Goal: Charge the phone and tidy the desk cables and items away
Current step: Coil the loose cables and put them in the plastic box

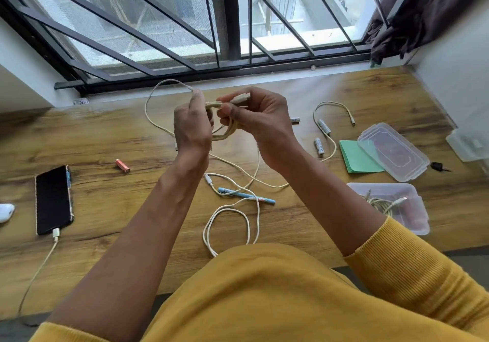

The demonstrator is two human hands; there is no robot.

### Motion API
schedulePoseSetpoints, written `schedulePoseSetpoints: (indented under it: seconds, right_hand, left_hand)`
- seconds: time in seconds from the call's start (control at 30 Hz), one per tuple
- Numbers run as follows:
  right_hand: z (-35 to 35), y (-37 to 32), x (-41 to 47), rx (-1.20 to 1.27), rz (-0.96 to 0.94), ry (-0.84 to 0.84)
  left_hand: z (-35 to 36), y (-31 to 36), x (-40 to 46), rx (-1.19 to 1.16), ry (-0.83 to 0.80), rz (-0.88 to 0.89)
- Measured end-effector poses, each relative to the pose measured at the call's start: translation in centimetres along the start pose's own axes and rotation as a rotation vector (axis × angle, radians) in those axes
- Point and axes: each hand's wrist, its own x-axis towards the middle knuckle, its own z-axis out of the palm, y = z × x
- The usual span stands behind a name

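Far left on the wooden surface (pixel 111 135) lies the phone (pixel 53 200), screen dark, with a charging lead (pixel 39 265) plugged into its near end; the charging step appears done. A small red battery (pixel 122 166) lies just right of it. Centre, above the surface: the step in hand is judged to be coiling a cream cable (pixel 161 108). The left hand (pixel 191 127) has fingers curled round the gathered loops, thumb and forefinger pinching the strand that trails off in a wide loop. The right hand (pixel 260 119) pinches the plug end, fingers curled round the same bundle. Below them a white cable (pixel 227 225) and a blue pen (pixel 246 196) lie loose. Right: batteries (pixel 324 126), a green pad (pixel 357 157), a lid (pixel 394 151), and an open box (pixel 407 192) already holding one coiled cable. The next move likely calls for wrapping in the trailing slack, then carrying the bundle right to the box.
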Motion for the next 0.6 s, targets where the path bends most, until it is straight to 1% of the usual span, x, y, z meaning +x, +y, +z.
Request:
schedulePoseSetpoints:
  seconds: [0.07, 0.2, 0.27, 0.33, 0.43, 0.53, 0.6]
  right_hand:
    - [0.2, -0.1, 0.1, 0.110, 0.080, 0.056]
    - [0.5, -0.1, 0.5, 0.356, 0.285, 0.234]
    - [0.6, 0.0, 0.4, 0.346, 0.281, 0.293]
    - [0.7, 0.3, 0.2, 0.203, 0.174, 0.319]
    - [0.8, 0.6, 0.0, -0.110, -0.012, 0.344]
    - [0.5, 1.0, 0.1, -0.415, -0.119, 0.356]
    - [0.2, 1.1, 0.2, -0.564, -0.169, 0.338]
  left_hand:
    - [0.1, 0.0, -0.2, 0.006, -0.016, 0.038]
    - [0.5, 0.1, -0.8, 0.007, -0.044, 0.108]
    - [0.8, 0.3, -1.2, 0.031, -0.047, 0.124]
    - [1.0, 0.4, -1.5, 0.058, -0.051, 0.135]
    - [1.3, 0.5, -1.7, 0.066, -0.055, 0.141]
    - [1.4, 0.8, -1.4, 0.059, -0.050, 0.140]
    - [1.2, 0.8, -1.1, 0.078, -0.051, 0.136]
